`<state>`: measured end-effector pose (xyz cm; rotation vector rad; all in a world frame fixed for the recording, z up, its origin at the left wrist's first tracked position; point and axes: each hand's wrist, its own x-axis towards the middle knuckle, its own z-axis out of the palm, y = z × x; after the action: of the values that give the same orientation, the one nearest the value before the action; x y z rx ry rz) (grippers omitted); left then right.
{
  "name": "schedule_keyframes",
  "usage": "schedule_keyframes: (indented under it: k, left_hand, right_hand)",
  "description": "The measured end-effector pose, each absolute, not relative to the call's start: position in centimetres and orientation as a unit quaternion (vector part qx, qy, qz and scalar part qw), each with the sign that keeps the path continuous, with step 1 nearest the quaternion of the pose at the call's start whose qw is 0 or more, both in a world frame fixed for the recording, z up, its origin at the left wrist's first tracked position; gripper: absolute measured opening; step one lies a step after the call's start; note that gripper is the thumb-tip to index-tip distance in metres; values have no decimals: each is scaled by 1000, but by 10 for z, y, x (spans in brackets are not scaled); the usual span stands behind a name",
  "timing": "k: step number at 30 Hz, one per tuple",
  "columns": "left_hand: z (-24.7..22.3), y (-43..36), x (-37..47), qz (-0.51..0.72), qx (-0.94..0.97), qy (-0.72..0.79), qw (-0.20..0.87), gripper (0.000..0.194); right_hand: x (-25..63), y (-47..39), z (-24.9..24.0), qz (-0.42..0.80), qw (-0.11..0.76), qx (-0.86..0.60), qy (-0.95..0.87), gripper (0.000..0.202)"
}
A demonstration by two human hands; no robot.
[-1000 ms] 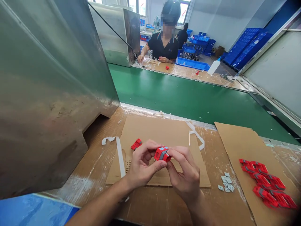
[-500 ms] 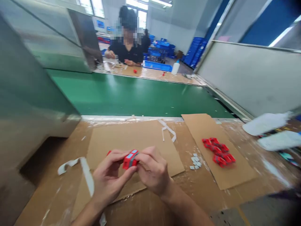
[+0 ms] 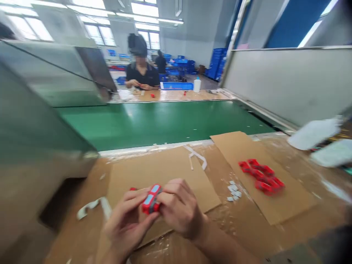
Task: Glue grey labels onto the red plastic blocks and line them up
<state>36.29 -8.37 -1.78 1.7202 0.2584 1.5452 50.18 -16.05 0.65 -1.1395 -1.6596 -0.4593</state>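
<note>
A small red plastic piece, shaped like a toy car body, is held up between both hands over the cardboard. It has a grey band and two light blue panels on its upper side. My left hand grips its left end between thumb and fingers. From the other side, my right hand has its fingertips closed on the right edge; whether they pinch anything else is hidden. Another bit of red shows just behind my left fingers. Beneath lies a sheet of cardboard.
Several similar red pieces lie on a second cardboard sheet at right. Small grey squares sit beside it. White strips curl at left. Beyond runs a green belt; a person works across it. A metal housing stands left.
The camera view has tipped upward, showing more of the room. The red piece is turned slightly in my hands, still held by both. The person opposite has brought their hands together.
</note>
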Motion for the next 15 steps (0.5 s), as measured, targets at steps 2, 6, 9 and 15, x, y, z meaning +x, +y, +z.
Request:
schedule_keyframes:
  k: [2, 6, 9, 15]
  left_hand:
    - [-20, -81, 365, 616, 690, 66, 374, 38]
    - [-28, -79, 365, 603, 694, 90, 384, 40]
    - [-29, -80, 363, 597, 690, 92, 398, 41]
    - [-25, -77, 362, 587, 689, 54, 421, 43]
  right_hand:
    - [503, -161, 9, -159, 528, -463, -693, 23]
    - [502, -158, 12, -113, 535, -468, -694, 29]
    - [499, -158, 14, -96, 535, -473, -693, 30]
    - [501, -161, 18, -103, 534, -470, -695, 27]
